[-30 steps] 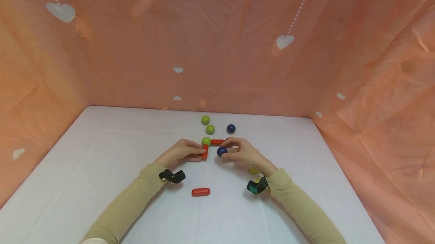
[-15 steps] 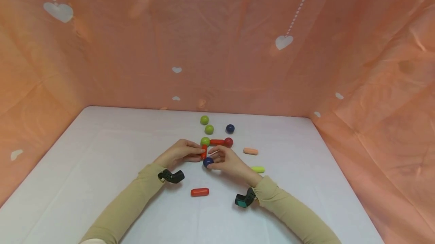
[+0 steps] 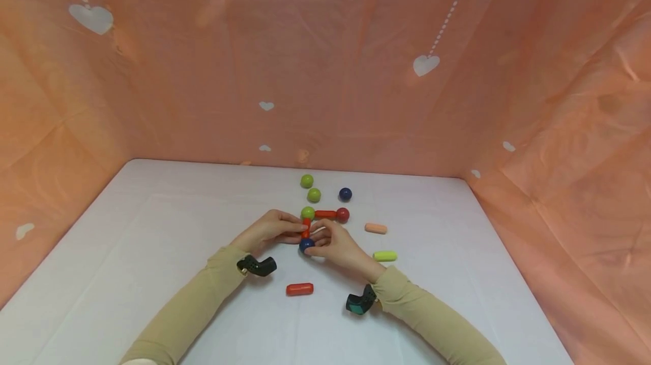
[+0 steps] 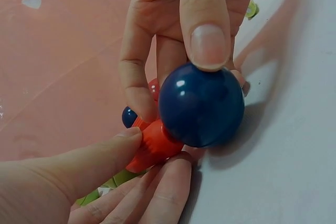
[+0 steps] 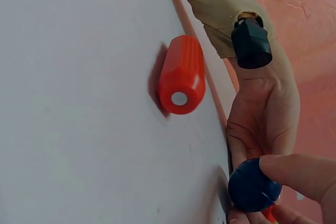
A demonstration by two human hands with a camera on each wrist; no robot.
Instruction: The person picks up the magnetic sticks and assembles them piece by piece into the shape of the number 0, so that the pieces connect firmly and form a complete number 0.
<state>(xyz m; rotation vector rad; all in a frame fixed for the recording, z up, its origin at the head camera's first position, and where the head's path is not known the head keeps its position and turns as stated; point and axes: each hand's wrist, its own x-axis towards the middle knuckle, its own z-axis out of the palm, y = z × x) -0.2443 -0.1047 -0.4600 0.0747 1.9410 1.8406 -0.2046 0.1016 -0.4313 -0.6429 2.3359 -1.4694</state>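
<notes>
My left hand (image 3: 272,227) pinches a red magnetic rod (image 3: 306,229) between thumb and fingers. The rod's far end meets a green ball (image 3: 307,213). From that ball a second red rod (image 3: 325,214) runs right to a red ball (image 3: 343,215). With thumb and fingers my right hand (image 3: 337,245) holds a dark blue ball (image 3: 306,246) at the near end of the first rod. In the left wrist view the blue ball (image 4: 202,106) touches the red rod's end (image 4: 157,148). The right wrist view has the blue ball (image 5: 254,186) under the right thumb.
A loose red rod (image 3: 299,289) lies nearer the body; its silver end shows in the right wrist view. To the right are an orange rod (image 3: 376,228) and a yellow rod (image 3: 385,256). Behind sit two green balls (image 3: 313,195) and another blue ball (image 3: 345,194).
My right hand has carried the blue ball left and nearer to the body, up to the held red rod's near end. The left hand has stayed in place.
</notes>
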